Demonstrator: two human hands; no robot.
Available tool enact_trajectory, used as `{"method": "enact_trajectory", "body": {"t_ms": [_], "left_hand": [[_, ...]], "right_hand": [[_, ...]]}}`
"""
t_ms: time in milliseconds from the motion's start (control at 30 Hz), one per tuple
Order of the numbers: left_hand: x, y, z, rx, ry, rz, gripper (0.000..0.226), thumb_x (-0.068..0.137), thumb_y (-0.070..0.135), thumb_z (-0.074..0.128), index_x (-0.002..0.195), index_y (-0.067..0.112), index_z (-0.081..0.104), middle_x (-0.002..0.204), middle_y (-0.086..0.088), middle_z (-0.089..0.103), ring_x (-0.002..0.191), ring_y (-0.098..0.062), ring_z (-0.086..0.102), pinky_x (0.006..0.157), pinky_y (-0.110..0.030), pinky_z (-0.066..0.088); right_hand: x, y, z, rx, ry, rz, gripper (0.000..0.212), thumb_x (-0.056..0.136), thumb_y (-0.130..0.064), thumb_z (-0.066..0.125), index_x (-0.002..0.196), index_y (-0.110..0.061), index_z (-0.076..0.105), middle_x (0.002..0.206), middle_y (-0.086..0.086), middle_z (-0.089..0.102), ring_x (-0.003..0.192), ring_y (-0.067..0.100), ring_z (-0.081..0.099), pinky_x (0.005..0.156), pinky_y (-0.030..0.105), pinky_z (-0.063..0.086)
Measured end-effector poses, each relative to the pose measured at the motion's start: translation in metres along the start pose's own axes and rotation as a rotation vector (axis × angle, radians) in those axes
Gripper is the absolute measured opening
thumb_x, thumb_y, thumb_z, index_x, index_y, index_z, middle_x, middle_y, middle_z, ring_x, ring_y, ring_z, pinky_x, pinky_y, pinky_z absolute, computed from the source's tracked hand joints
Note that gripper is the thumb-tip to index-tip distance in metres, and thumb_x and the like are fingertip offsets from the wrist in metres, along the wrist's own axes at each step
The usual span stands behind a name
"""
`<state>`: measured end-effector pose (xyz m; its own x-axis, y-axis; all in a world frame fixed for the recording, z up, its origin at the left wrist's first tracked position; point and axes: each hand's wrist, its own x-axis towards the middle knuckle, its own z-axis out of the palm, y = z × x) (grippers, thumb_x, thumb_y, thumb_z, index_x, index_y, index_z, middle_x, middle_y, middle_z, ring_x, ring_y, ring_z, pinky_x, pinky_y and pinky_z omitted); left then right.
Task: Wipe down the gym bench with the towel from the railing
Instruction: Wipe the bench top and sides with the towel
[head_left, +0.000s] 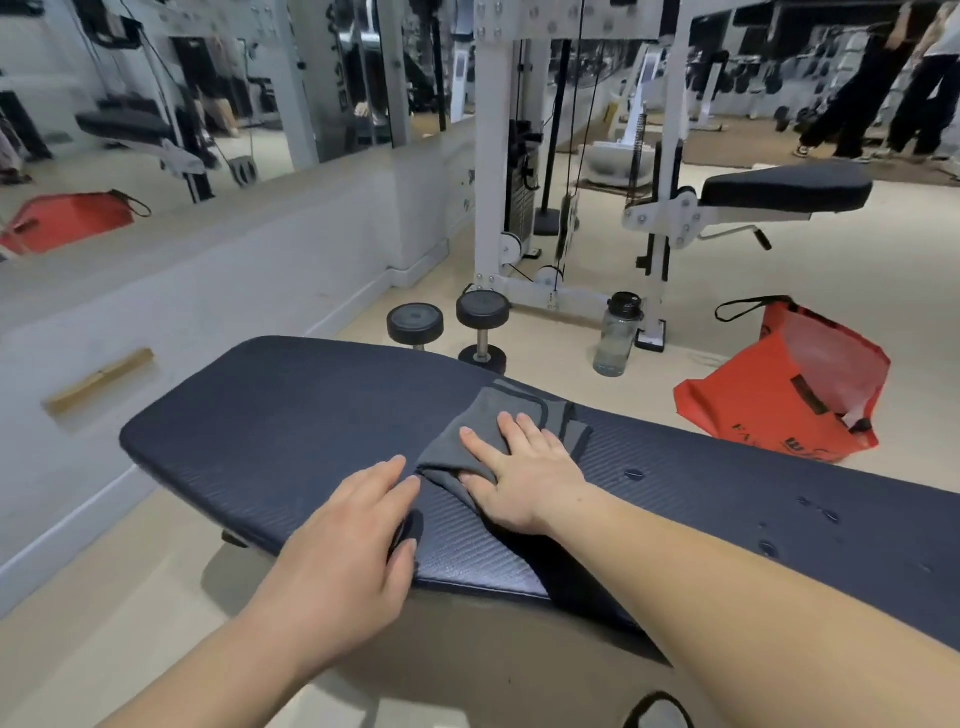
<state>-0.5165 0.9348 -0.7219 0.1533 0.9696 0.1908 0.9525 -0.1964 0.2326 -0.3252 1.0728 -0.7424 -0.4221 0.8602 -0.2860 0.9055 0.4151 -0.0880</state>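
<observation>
A long dark padded gym bench runs across the view from left to lower right. A grey towel lies bunched on its top near the middle. My right hand presses flat on the towel, fingers spread, thumb tucked over a fold. My left hand rests on the near edge of the bench just left of the towel, its fingers curled over the rim, holding nothing. Several water drops sit on the bench surface to the right of the towel.
Behind the bench stand two black dumbbells, a clear water bottle and an orange bag on the floor. A white cable machine and another bench are farther back. A mirrored wall with a ledge runs along the left.
</observation>
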Motion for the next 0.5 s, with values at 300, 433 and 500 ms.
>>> {"method": "enact_trajectory", "body": {"t_ms": [300,433,500], "left_hand": [[0.029,0.051,-0.036,0.101,-0.361,-0.089,0.046,0.09,0.033,0.055,0.134,0.021,0.05,0.151,-0.001,0.042,0.142,-0.023,0.038,0.109,-0.041,0.044],[0.047,0.068,-0.02,0.02,-0.488,-0.025,0.061,0.086,0.032,0.065,0.142,0.02,0.044,0.149,0.0,0.042,0.142,-0.022,0.038,0.11,-0.038,0.041],[0.051,0.074,-0.008,-0.033,-0.551,0.007,0.08,0.085,0.034,0.066,0.155,0.027,0.028,0.155,0.002,0.039,0.145,-0.019,0.035,0.114,-0.034,0.037]], "right_hand": [[-0.049,-0.003,-0.003,-0.084,-0.168,-0.156,0.07,0.102,-0.067,0.023,0.161,-0.047,-0.01,0.173,0.008,-0.016,0.159,0.028,-0.017,0.128,0.048,-0.002],[-0.073,0.014,-0.012,-0.006,-0.252,-0.274,0.08,0.096,-0.069,0.045,0.162,-0.046,0.006,0.174,0.0,-0.009,0.159,0.021,-0.013,0.129,0.044,0.002],[-0.079,0.028,-0.021,0.224,-0.282,-0.284,0.071,0.091,-0.062,0.061,0.155,-0.044,0.037,0.17,-0.006,0.024,0.157,0.014,0.016,0.126,0.04,0.02]]}}
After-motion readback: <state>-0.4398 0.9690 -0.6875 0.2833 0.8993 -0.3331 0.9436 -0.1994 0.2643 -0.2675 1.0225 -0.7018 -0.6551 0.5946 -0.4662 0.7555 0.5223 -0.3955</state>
